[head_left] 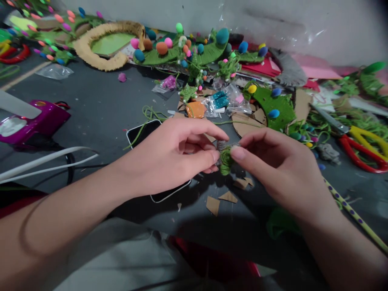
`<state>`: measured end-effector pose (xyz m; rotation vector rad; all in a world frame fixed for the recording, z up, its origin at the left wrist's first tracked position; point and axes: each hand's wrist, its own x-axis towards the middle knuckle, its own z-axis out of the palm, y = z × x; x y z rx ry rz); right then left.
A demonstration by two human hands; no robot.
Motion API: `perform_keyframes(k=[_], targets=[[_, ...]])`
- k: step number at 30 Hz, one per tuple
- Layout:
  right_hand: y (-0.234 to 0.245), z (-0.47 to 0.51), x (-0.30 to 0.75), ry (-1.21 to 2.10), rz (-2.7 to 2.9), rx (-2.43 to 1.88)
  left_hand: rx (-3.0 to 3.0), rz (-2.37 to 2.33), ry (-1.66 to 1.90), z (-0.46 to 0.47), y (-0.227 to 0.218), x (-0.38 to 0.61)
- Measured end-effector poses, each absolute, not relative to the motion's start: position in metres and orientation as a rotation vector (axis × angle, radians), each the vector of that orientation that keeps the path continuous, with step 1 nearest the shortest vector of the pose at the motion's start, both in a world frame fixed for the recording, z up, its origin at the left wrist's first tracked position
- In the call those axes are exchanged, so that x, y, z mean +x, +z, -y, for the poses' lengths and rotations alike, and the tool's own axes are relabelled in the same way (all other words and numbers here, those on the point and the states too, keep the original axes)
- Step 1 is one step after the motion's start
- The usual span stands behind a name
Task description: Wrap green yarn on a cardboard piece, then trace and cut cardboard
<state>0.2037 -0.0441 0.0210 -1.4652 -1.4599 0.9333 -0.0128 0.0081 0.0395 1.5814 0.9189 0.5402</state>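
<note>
Between my two hands, over the dark table, is a small piece wrapped in green yarn with grey parts along its edges. My left hand pinches its left side between thumb and fingers. From the right, the thumb and fingertips of my right hand close on the piece's other edge. A strand of green yarn trails on the table left of my left hand. Beneath my left wrist lies a phone, mostly covered. Cardboard scraps lie just below the held piece.
Red-and-yellow scissors lie at right, beside green yarn. A purple device with white cables stands at left. Along the back are a C-shaped tan ring, green yarn-wrapped shapes with coloured balls, and plastic packets.
</note>
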Motion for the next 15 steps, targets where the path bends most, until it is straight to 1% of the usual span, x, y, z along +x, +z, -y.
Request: perform_keyframes(k=[15], targets=[[0.0219, 0.0433, 0.2080, 0.950, 1.425, -1.477, 1.579, -0.946, 0.534, -0.0067, 0.0412, -0.0128]])
